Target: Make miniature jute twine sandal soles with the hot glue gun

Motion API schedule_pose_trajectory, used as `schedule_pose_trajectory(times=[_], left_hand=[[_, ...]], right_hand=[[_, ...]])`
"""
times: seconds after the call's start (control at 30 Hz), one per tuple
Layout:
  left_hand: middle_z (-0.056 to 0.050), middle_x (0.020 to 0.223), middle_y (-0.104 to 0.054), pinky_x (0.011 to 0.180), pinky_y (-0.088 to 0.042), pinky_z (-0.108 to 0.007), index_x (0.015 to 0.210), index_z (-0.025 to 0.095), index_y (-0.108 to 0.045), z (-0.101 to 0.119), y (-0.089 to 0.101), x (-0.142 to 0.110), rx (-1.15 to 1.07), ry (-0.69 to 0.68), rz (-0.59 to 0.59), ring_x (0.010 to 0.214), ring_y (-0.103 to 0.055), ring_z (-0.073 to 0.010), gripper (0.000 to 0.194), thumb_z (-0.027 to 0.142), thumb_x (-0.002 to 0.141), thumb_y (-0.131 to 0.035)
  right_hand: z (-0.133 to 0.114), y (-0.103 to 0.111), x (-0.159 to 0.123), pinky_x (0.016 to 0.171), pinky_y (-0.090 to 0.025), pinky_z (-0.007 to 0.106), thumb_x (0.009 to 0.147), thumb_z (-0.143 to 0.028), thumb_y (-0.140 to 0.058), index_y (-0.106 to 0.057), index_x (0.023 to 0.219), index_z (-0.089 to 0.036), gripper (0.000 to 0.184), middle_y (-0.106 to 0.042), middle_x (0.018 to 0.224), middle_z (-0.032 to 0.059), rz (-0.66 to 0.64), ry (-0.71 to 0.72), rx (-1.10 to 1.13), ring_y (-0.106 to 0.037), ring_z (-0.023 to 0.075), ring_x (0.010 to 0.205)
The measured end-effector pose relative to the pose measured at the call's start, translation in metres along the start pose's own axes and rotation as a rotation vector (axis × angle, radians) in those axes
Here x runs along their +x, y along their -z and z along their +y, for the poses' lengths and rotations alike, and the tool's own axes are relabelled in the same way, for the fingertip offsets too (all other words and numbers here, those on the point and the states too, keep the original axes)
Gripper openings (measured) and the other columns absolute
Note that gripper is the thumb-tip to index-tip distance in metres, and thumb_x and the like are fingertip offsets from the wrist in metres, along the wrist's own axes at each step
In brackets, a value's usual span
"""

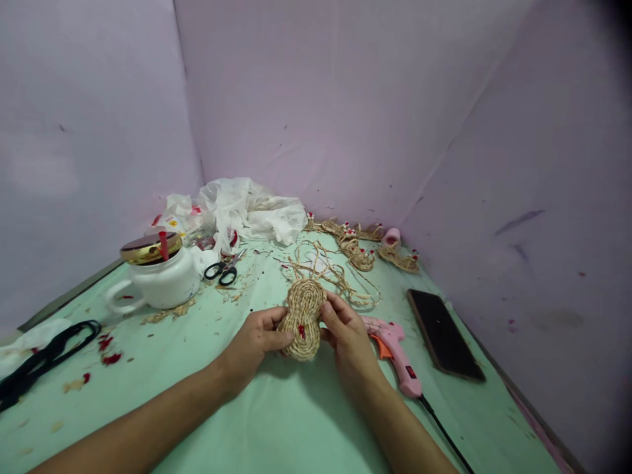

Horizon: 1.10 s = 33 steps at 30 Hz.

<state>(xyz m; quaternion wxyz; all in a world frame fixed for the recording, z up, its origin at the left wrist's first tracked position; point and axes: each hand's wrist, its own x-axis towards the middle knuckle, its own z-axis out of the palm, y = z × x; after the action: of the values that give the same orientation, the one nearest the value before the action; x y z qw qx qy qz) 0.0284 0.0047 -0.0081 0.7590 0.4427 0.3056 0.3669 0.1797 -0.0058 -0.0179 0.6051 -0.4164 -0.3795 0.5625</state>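
Observation:
A small sole-shaped piece of coiled braided straw [307, 304], narrow in the middle with a red mark on its lower part, is held up between both hands. My left hand [257, 339] pinches its lower left edge, thumb on the face. My right hand [343, 326] grips the right edge, thumb near the narrow waist; some fingers are hidden behind the piece. Loose straw cord [353, 289] lies in loops on the table just behind it. Close to my right hand rests a pink glue gun [397, 355] with an orange trigger.
Right of the glue gun lies a phone [444, 334]. Scissors [224, 270] and a white mug [170, 280] with a gold lid stand left. Behind are crumpled white plastic bags [251, 207] and several straw pieces with red and white bits [353, 247]. Black cord [49, 352] lies far left. Walls enclose the table.

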Motion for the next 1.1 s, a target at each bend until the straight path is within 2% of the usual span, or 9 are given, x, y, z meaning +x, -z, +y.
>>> schedule_pose_trajectory(times=[0.17, 0.4, 0.47, 0.63, 0.73, 0.87, 0.97, 1.03, 1.1], left_hand=[[-0.009, 0.084, -0.068, 0.075, -0.045, -0.033, 0.102, 0.010, -0.064, -0.002, 0.000, 0.001, -0.026, -0.011, -0.003, 0.074, -0.060, -0.0190, 0.037, 0.016, 0.065, -0.065], [-0.010, 0.080, -0.068, 0.068, -0.046, -0.028, 0.097, 0.008, -0.066, -0.001, 0.004, 0.007, -0.169, 0.041, 0.037, 0.067, -0.060, -0.0165, 0.029, 0.012, 0.069, -0.060], [-0.011, 0.080, -0.068, 0.066, -0.046, -0.027, 0.094, 0.007, -0.066, -0.001, 0.006, 0.008, -0.192, 0.064, 0.054, 0.067, -0.060, -0.0162, 0.027, 0.011, 0.069, -0.058], [-0.011, 0.085, -0.067, 0.068, -0.047, -0.026, 0.092, 0.008, -0.065, -0.002, 0.008, 0.011, -0.186, 0.068, 0.095, 0.072, -0.060, -0.0161, 0.023, 0.010, 0.069, -0.059], [-0.009, 0.085, -0.065, 0.067, -0.048, -0.025, 0.092, 0.009, -0.063, -0.001, 0.007, 0.010, -0.148, 0.055, 0.093, 0.073, -0.059, -0.0152, 0.023, 0.013, 0.071, -0.059], [-0.007, 0.075, -0.062, 0.051, -0.045, -0.021, 0.091, 0.009, -0.060, 0.001, 0.005, 0.006, -0.020, 0.050, 0.092, 0.063, -0.056, -0.0130, 0.021, 0.020, 0.073, -0.058], [-0.007, 0.076, -0.061, 0.046, -0.043, -0.020, 0.094, 0.010, -0.056, 0.002, 0.001, 0.004, 0.081, 0.058, 0.063, 0.059, -0.055, -0.0127, 0.026, 0.028, 0.075, -0.058], [-0.006, 0.077, -0.061, 0.046, -0.044, -0.022, 0.099, 0.012, -0.052, 0.001, -0.002, 0.003, 0.089, 0.073, 0.035, 0.059, -0.056, -0.0134, 0.030, 0.033, 0.078, -0.055], [-0.005, 0.074, -0.060, 0.047, -0.044, -0.022, 0.102, 0.014, -0.048, -0.001, -0.005, 0.002, 0.076, 0.078, 0.014, 0.057, -0.057, -0.0131, 0.030, 0.036, 0.081, -0.051]], right_hand=[[0.004, -0.001, 0.000, 0.061, -0.047, 0.024, 0.071, -0.039, -0.065, -0.064, 0.095, -0.021, 0.030, -0.066, 0.086, 0.0017, 0.043, 0.035, -0.039, -0.059, 0.0156, 0.075], [0.006, -0.004, 0.001, 0.048, -0.044, 0.023, 0.070, -0.045, -0.063, -0.066, 0.091, -0.019, 0.034, -0.068, 0.081, 0.0039, -0.049, -0.053, 0.057, -0.061, 0.0175, 0.067], [0.005, -0.004, 0.001, 0.051, -0.045, 0.024, 0.069, -0.042, -0.065, -0.066, 0.093, -0.019, 0.033, -0.068, 0.081, 0.0042, -0.074, -0.062, 0.058, -0.061, 0.0180, 0.069], [0.006, -0.004, 0.001, 0.074, -0.047, 0.030, 0.065, -0.031, -0.071, -0.066, 0.095, -0.018, 0.033, -0.069, 0.090, 0.0051, -0.123, -0.022, 0.025, -0.062, 0.0197, 0.083], [0.006, -0.003, 0.001, 0.073, -0.048, 0.032, 0.065, -0.030, -0.071, -0.066, 0.095, -0.018, 0.033, -0.070, 0.091, 0.0063, -0.102, -0.016, 0.019, -0.063, 0.0202, 0.080], [0.004, -0.002, 0.002, 0.070, -0.047, 0.032, 0.066, -0.028, -0.070, -0.066, 0.094, -0.016, 0.031, -0.069, 0.088, 0.0071, -0.104, -0.029, 0.032, -0.062, 0.0196, 0.076], [0.004, -0.003, 0.001, 0.063, -0.046, 0.029, 0.068, -0.030, -0.066, -0.065, 0.094, -0.015, 0.030, -0.068, 0.084, 0.0056, -0.074, -0.005, -0.035, -0.060, 0.0179, 0.070], [0.006, -0.005, -0.001, 0.059, -0.045, 0.028, 0.071, -0.032, -0.062, -0.063, 0.097, -0.016, 0.031, -0.067, 0.082, 0.0046, -0.020, 0.039, -0.155, -0.058, 0.0170, 0.067], [0.009, -0.009, -0.003, 0.064, -0.045, 0.029, 0.077, -0.033, -0.055, -0.059, 0.104, -0.016, 0.033, -0.067, 0.089, 0.0053, 0.041, 0.090, -0.300, -0.059, 0.0180, 0.072]])
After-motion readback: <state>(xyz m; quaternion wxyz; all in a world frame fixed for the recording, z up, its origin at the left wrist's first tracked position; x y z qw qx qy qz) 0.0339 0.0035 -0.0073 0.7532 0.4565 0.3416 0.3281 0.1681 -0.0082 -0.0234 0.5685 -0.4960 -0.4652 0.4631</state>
